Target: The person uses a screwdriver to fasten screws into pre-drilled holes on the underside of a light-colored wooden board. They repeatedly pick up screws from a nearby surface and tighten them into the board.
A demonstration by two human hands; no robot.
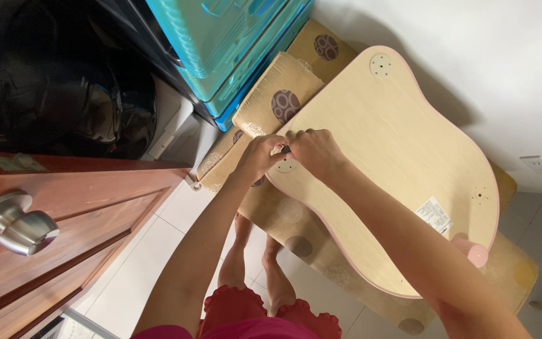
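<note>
Tabletop (384, 163), light wood with pink edge, lies underside-up on patterned cushion (271, 94) at frame centre, so mounting disc (286, 166) faces up. Left hand (260, 157) and right hand (315, 150) both pinch something small at the disc; can't tell what.

- Left hand (260, 157) and right hand (313, 150) pinch a small dark part (285, 149) at a round fitting (286, 166) on the upturned pale wooden table (396, 157)
- Pink leg (473, 251) attached at one corner
- Patterned cushion (277, 94) beneath

Pale wood-grain tabletop (396, 157) with pink edging and a pink leg (473, 252). Tan cushion (271, 94) with brown dotted circles. Turquoise drawers (233, 44).
</note>
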